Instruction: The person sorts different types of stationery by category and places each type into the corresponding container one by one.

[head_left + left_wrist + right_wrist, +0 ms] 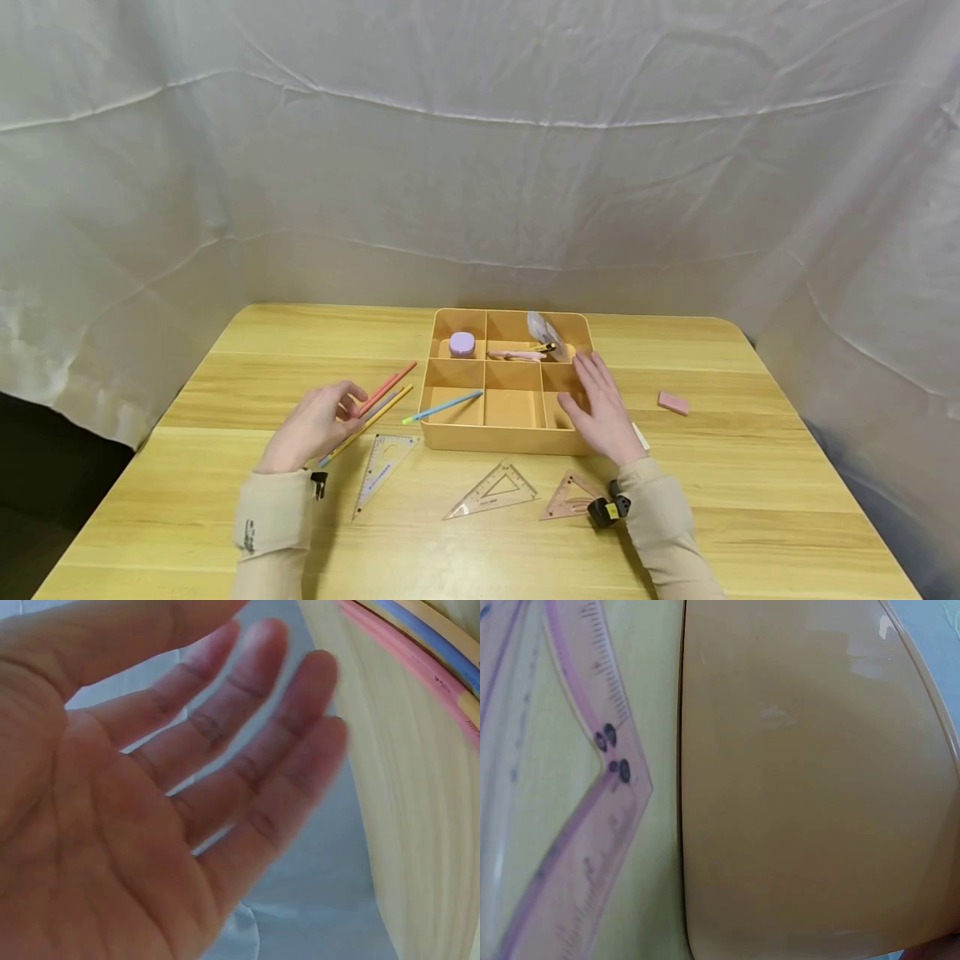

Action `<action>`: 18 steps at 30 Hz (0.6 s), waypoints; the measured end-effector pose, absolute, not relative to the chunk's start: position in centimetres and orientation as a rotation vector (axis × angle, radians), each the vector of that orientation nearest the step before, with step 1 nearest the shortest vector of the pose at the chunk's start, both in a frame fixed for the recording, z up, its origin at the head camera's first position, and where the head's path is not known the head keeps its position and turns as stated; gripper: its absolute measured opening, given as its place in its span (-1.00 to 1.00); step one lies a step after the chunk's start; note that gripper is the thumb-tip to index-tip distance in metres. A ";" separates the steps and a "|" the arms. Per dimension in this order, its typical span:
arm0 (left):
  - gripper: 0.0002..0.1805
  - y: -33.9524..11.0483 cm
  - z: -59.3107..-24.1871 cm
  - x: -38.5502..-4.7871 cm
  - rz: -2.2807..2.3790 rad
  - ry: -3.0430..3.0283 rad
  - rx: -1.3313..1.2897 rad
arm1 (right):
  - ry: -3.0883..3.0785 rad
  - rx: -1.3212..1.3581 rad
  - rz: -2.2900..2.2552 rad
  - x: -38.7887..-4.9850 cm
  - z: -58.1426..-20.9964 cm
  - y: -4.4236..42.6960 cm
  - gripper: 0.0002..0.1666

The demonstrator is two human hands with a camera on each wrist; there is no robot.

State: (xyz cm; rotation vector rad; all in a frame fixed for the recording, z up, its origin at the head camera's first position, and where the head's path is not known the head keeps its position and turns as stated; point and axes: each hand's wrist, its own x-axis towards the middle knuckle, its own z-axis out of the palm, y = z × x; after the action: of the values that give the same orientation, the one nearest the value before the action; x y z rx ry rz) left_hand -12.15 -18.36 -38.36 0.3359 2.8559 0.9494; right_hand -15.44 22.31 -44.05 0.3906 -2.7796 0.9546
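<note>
My left hand (318,423) hovers at the left beside several pens and pencils, among them a coral pen (386,390) and a yellow pencil (390,403). In the left wrist view its fingers (247,769) are loosely bent and apart from the pens, with nothing in the palm. My right hand (603,412) rests over the right side of an orange divided box (495,439), fingers extended along the rim and thumb over the front right compartment. A blue pen (446,405) leans across the box's left rim. The right wrist view shows mostly the box's outer wall (817,787).
In the back compartments are a lilac square-lidded item (462,343), a pink pen (517,355) and a clear plastic piece (542,329). Clear set squares (491,493) and a pink one (566,497) lie in front. A pink eraser (673,403) lies right.
</note>
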 end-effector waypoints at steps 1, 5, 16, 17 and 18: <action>-0.68 -18.4 -38.3 -12.2 0.938 2.833 0.314 | -2.779 0.392 0.956 -15.4 -44.0 22.3 -0.18; -0.66 -18.4 -38.5 -12.3 0.921 2.748 0.226 | -2.780 0.390 0.962 -15.4 -43.9 22.2 -0.18; -0.70 -18.8 -40.0 -12.9 0.897 2.698 0.104 | -2.781 0.390 0.966 -15.4 -43.9 22.2 -0.18; -0.71 -18.8 -40.1 -12.9 0.897 2.699 0.101 | -2.782 0.390 0.966 -15.4 -43.9 22.2 -0.18; -0.71 -18.9 -40.3 -13.0 0.900 2.700 0.089 | -2.782 0.390 0.965 -15.4 -43.9 22.2 -0.18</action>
State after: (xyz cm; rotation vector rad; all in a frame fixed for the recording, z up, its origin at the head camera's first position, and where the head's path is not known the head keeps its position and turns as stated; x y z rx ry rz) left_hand -12.95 -18.86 -40.28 0.0891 2.6997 0.9001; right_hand -15.37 22.24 -43.86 0.3903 -2.7819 0.9647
